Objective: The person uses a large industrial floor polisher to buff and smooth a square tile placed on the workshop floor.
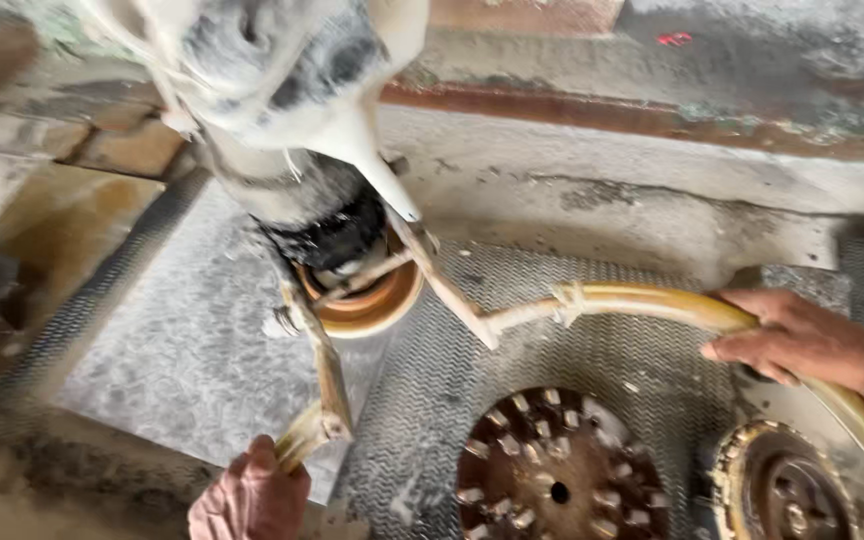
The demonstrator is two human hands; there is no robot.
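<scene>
— Grey stone dust coats nearly everything in front of you. What do your hands have?

— Your left hand (pixel 249 497), low at the bottom edge, is curled shut around the end of the near handle (pixel 324 385), a dirty bar that slopes up from your fist to the machine (pixel 287 120). Your right hand (pixel 787 338) lies over the yellow hose (pixel 652 303), fingers folded down across it, gripping it where it bends.

— And where does that hose run?

— From under your right palm it arcs left to a knot of cord (pixel 568 299), where it joins the second handle (pixel 442 285), a pale bar rising to the machine. Past your hand the other way, it curves down to the lower right corner.

— What about the machine itself?

— It stands upper centre, blurred, its body pale with splashes and dark lower down. Under it sits an orange-brown disc (pixel 364 300), resting on the slab (pixel 182 350), a speckled grey stone lying flat to your left.

— Anything else near your hands?

— Two loose grinding heads lie on the ribbed mat (pixel 512 370). One rusty round plate (pixel 552 480) with pale blocks set around its face sits between your hands, low. Another round one (pixel 782 485), yellowish at the rim, lies just under your right wrist, touching the hose. Behind all of it runs a concrete ledge (pixel 652 170).
</scene>
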